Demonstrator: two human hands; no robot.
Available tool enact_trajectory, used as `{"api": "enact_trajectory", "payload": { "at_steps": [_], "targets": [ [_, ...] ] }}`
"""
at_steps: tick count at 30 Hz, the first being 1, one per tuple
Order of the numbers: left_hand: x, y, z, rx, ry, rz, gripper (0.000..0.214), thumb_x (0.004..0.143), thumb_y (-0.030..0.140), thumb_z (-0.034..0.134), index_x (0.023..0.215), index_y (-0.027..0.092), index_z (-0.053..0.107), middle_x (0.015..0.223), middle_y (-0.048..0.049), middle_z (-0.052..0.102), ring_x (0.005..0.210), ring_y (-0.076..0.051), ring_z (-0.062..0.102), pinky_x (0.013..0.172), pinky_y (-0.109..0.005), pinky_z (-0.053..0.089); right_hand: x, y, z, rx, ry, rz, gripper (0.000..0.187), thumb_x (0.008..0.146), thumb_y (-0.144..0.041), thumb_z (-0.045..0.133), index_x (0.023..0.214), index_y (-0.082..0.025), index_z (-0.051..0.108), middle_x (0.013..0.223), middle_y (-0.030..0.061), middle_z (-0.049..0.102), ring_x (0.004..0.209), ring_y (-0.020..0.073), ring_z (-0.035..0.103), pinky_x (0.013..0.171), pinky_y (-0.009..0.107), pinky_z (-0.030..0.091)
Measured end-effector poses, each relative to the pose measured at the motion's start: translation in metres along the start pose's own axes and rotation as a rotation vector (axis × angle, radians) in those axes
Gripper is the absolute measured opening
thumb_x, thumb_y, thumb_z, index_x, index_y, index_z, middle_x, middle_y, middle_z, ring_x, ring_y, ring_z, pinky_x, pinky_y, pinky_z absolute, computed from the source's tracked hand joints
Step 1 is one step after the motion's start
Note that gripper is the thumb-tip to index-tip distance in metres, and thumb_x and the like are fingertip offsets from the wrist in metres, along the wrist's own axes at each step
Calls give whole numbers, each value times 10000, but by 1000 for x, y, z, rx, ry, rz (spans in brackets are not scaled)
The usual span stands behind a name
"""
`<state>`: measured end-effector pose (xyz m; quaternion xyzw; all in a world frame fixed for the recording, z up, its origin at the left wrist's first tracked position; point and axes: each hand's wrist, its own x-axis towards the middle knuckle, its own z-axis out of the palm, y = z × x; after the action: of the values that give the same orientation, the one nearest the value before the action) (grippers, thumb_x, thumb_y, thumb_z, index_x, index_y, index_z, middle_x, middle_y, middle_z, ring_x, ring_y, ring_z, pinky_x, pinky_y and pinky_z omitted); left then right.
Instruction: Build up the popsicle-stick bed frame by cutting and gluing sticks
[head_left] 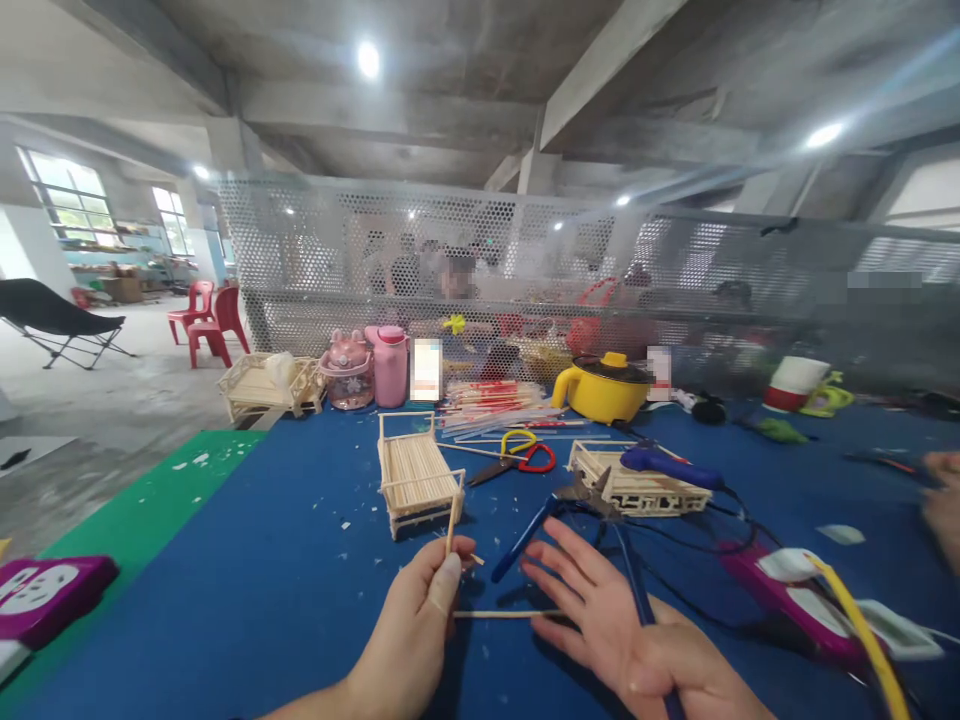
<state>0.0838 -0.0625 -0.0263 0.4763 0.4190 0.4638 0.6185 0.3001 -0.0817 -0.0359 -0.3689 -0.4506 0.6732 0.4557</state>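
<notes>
My left hand (424,615) pinches a short thin wooden stick (452,525) upright between thumb and fingers. In my right hand (600,620) is a pair of blue-handled cutting pliers (637,580). One handle lies against the thumb and palm, and the fingers are spread near the other. The jaws are apart and point away from me. Another thin stick (502,614) lies on the table between both hands, its right end by the right fingers. Just beyond my left hand stands a small bed-like frame of sticks (416,470).
Scissors (517,460) and a bundle of sticks (491,400) lie behind. A blue-handled tool with a cord (671,467) rests on another stick model (637,495). A yellow pot (604,390), pink bottle (390,365) and power strip (810,610) surround the workspace. Another person's hand (941,505) shows at right.
</notes>
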Motion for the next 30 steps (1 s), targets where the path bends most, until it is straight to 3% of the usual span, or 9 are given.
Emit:
{"api": "enact_trajectory", "payload": {
  "at_steps": [4, 8, 11, 13, 15, 18, 23, 26, 30],
  "targets": [
    [-2, -2, -1, 68, 46, 57, 492, 796, 575, 515, 1040, 157, 609, 785, -27, 594, 578, -112, 444, 537, -230, 339, 9, 26, -6, 36, -31, 127, 789, 675, -434, 444, 1428, -278, 264, 1435, 91, 384, 1359, 250, 267, 987, 502, 321],
    [-7, -4, 4, 109, -143, 77, 433, 823, 537, 507, 957, 149, 645, 875, -58, 633, 793, -176, 536, 742, -276, 414, 2, 24, 13, 50, -76, -9, 801, 622, -311, 451, 1411, -295, 312, 1459, 22, 370, 1376, 205, 237, 1074, 451, 215],
    [-10, -3, 8, 121, -261, 140, 392, 830, 487, 531, 996, 150, 646, 955, -72, 636, 918, -205, 533, 892, -317, 380, -4, 13, 33, 145, -119, -44, 873, 540, -254, 435, 1408, -252, 341, 1418, 51, 430, 1341, 229, 319, 1062, 469, 254],
    [-11, -1, 8, 120, -254, 131, 402, 823, 492, 537, 1007, 153, 646, 917, -63, 624, 865, -185, 529, 859, -301, 391, -4, 6, 39, 198, -120, -42, 865, 535, -242, 427, 1397, -254, 358, 1384, 68, 471, 1302, 249, 384, 1030, 494, 305],
    [-9, 0, 7, 82, -166, 24, 475, 795, 556, 533, 1019, 149, 633, 786, -33, 577, 695, -141, 489, 670, -253, 404, -2, -4, 33, 167, -86, -78, 878, 548, -224, 431, 1415, -287, 312, 1378, 54, 480, 1291, 255, 401, 1023, 507, 317],
    [-6, 2, 5, -25, -55, -158, 581, 765, 630, 500, 1024, 119, 599, 649, 28, 441, 523, -82, 329, 471, -205, 253, 0, -24, 11, -199, 12, -58, 902, 581, -182, 457, 1445, -319, 239, 1415, 25, 437, 1315, 263, 365, 1064, 502, 273],
    [-1, 1, 4, -68, -91, -141, 519, 791, 560, 506, 1066, 122, 558, 655, 46, 418, 498, -62, 283, 451, -203, 199, -6, -53, -2, -1143, 90, 299, 858, 611, -116, 492, 1422, -336, 319, 1507, -73, 233, 1407, 248, 103, 1148, 445, 21],
    [0, -2, 3, -51, -126, -120, 479, 810, 545, 483, 1051, 136, 546, 642, 50, 424, 487, -62, 289, 442, -205, 200, -8, -59, 12, -1309, 6, 409, 857, 637, -94, 474, 1438, -318, 268, 1514, -67, 188, 1406, 240, 92, 1150, 442, 26],
    [0, -4, 1, -26, -199, -102, 447, 809, 557, 477, 990, 151, 535, 608, 60, 428, 454, -57, 279, 428, -207, 215, -6, -66, 34, -1359, -91, 394, 800, 686, -102, 422, 1452, -249, 243, 1518, -8, 199, 1399, 242, 122, 1141, 467, 85]
  ]
}}
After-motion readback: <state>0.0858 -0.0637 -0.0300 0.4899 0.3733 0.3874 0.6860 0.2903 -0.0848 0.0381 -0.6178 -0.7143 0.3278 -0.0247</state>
